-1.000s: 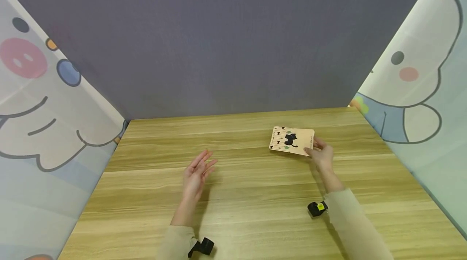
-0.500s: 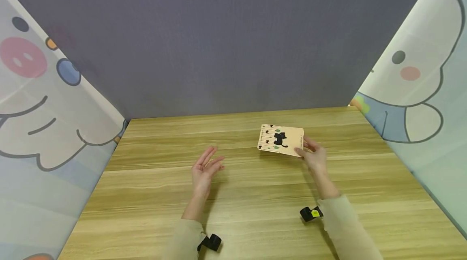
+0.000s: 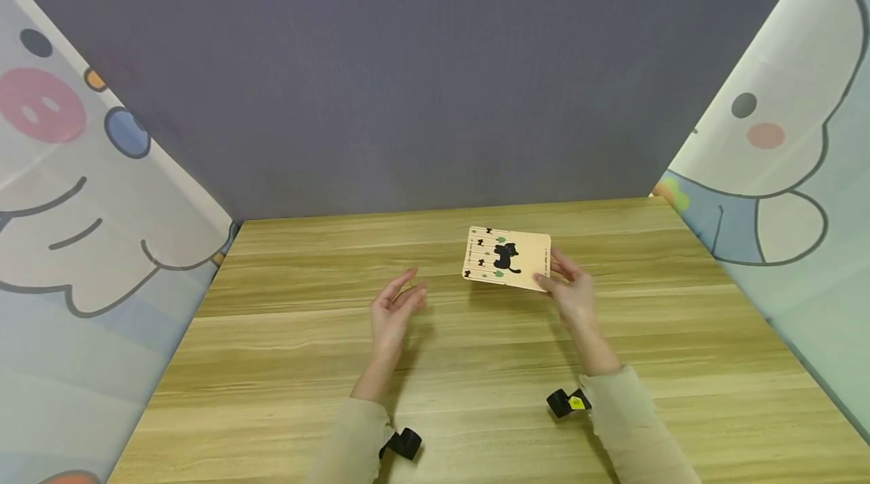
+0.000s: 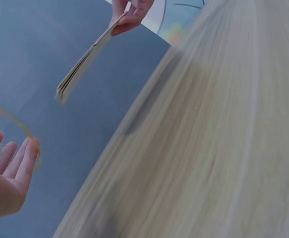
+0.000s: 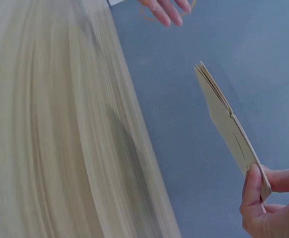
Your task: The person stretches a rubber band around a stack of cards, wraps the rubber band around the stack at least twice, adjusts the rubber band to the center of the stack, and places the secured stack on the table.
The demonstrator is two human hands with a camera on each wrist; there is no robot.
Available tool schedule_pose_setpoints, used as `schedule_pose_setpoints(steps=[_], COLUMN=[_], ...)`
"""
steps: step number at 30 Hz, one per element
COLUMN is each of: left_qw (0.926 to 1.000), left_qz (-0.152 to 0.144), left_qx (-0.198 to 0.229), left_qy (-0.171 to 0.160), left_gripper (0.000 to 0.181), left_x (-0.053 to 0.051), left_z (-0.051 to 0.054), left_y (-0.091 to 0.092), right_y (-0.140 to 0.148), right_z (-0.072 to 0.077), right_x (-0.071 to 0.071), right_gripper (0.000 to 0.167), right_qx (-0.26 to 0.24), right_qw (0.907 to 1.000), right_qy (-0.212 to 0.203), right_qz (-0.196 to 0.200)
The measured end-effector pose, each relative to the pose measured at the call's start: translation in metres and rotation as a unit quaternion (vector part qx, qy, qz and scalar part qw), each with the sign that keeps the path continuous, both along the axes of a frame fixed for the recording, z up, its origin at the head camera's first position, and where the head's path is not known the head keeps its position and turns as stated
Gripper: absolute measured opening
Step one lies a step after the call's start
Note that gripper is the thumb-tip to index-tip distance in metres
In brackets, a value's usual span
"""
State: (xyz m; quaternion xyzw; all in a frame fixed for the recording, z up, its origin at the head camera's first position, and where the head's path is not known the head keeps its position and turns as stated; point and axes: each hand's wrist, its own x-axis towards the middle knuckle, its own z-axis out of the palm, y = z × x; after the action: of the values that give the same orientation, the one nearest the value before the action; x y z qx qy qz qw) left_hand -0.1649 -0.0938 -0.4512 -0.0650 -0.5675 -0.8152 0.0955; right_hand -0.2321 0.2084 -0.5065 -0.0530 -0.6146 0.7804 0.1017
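My right hand (image 3: 574,299) grips the right end of a thin cream booklet (image 3: 506,259), thumb on top and fingers beneath. A black cat, green leaves and small dark figures are printed on its upper face. Seen edge-on in the right wrist view, the booklet (image 5: 223,116) has several layers and a notch midway along its edge. It is held above the table. To its left, my left hand (image 3: 389,322) is raised with spread, slightly bent fingers. A thin yellow rubber band (image 4: 16,120) stretches between its thumb and fingertips, apart from the booklet.
The wood-grain table (image 3: 476,393) lies below both hands. A grey panel (image 3: 435,76) rises behind it, and cartoon-printed curtains (image 3: 782,242) flank both sides. Black wrist cameras (image 3: 406,443) sit at both sleeves.
My right hand has carried the booklet leftward. The left hand has moved rightward and its fingers have drawn somewhat closer together, so the hands are nearer each other.
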Motion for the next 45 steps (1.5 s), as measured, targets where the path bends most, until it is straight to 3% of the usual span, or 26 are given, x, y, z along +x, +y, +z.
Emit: schedule_pose_setpoints(steps=[5, 6, 8, 9, 11, 12, 14, 15, 16, 18, 19, 20, 21, 22, 27, 32, 44, 45], left_qw=[0.9995, 0.9991, 0.9980, 0.9974, 0.9963, 0.9959, 0.9938, 0.9932, 0.9918, 0.9882, 0.9873, 0.9857, 0.9853, 0.9849, 0.9873, 0.9855, 0.9854, 0.9857], left_qz=[0.007, 0.010, 0.012, 0.012, 0.013, 0.014, 0.010, 0.010, 0.007, 0.000, -0.001, -0.004, -0.003, -0.002, 0.009, 0.017, -0.003, -0.007], left_qx=[0.004, 0.005, 0.019, 0.023, 0.033, 0.037, 0.053, 0.058, 0.068, 0.098, 0.104, 0.118, 0.125, 0.132, 0.148, 0.169, 0.168, 0.166], left_qy=[0.031, 0.040, 0.059, 0.066, 0.079, 0.081, 0.097, 0.101, 0.107, 0.118, 0.120, 0.121, 0.116, 0.112, 0.056, 0.010, 0.026, 0.025], left_gripper=[0.046, 0.046, 0.045, 0.044, 0.044, 0.045, 0.048, 0.050, 0.053, 0.053, 0.051, 0.050, 0.049, 0.049, 0.052, 0.049, 0.051, 0.051], left_x=[-0.003, -0.007, -0.016, -0.021, -0.028, -0.030, -0.027, -0.024, -0.021, -0.017, -0.016, -0.014, -0.013, -0.012, -0.007, -0.007, -0.011, -0.012], left_z=[-0.005, -0.011, -0.027, -0.035, -0.047, -0.049, -0.042, -0.036, -0.030, -0.023, -0.020, -0.017, -0.015, -0.013, -0.001, 0.006, 0.009, 0.009], left_y=[0.005, 0.006, 0.005, 0.005, 0.005, 0.006, 0.010, 0.012, 0.014, 0.018, 0.019, 0.021, 0.023, 0.025, 0.033, 0.036, 0.035, 0.033], right_y=[-0.010, -0.010, -0.014, -0.019, -0.023, -0.027, -0.030, -0.035, -0.033, -0.036, -0.035, -0.036, -0.038, -0.036, -0.043, -0.049, -0.045, -0.047], right_z=[0.002, -0.007, -0.006, 0.007, 0.008, 0.019, 0.019, 0.031, 0.018, 0.017, 0.005, 0.005, 0.008, -0.005, -0.006, -0.007, -0.005, 0.006], right_x=[0.002, -0.003, -0.001, 0.007, 0.009, 0.015, 0.016, 0.023, 0.016, 0.016, 0.010, 0.010, 0.012, 0.005, 0.009, 0.011, 0.017, 0.023], right_gripper=[0.069, 0.070, 0.070, 0.069, 0.070, 0.068, 0.068, 0.067, 0.068, 0.068, 0.070, 0.070, 0.069, 0.070, 0.069, 0.068, 0.066, 0.065], right_qx=[-0.010, 0.005, 0.011, 0.000, -0.003, -0.015, -0.017, -0.036, -0.024, -0.031, -0.021, -0.024, -0.032, -0.016, -0.009, -0.012, -0.001, 0.012], right_qw=[0.9998, 0.9998, 0.9996, 0.9993, 0.9986, 0.9980, 0.9976, 0.9963, 0.9974, 0.9975, 0.9981, 0.9981, 0.9977, 0.9987, 0.9987, 0.9988, 0.9941, 0.9937], right_qy=[0.015, 0.018, 0.024, 0.032, 0.040, 0.041, 0.042, 0.045, 0.041, 0.037, 0.035, 0.036, 0.033, 0.029, 0.033, 0.030, 0.036, 0.033], right_qz=[0.004, -0.004, 0.006, 0.022, 0.035, 0.047, 0.053, 0.063, 0.054, 0.052, 0.046, 0.045, 0.050, 0.040, 0.038, 0.037, 0.102, 0.106])
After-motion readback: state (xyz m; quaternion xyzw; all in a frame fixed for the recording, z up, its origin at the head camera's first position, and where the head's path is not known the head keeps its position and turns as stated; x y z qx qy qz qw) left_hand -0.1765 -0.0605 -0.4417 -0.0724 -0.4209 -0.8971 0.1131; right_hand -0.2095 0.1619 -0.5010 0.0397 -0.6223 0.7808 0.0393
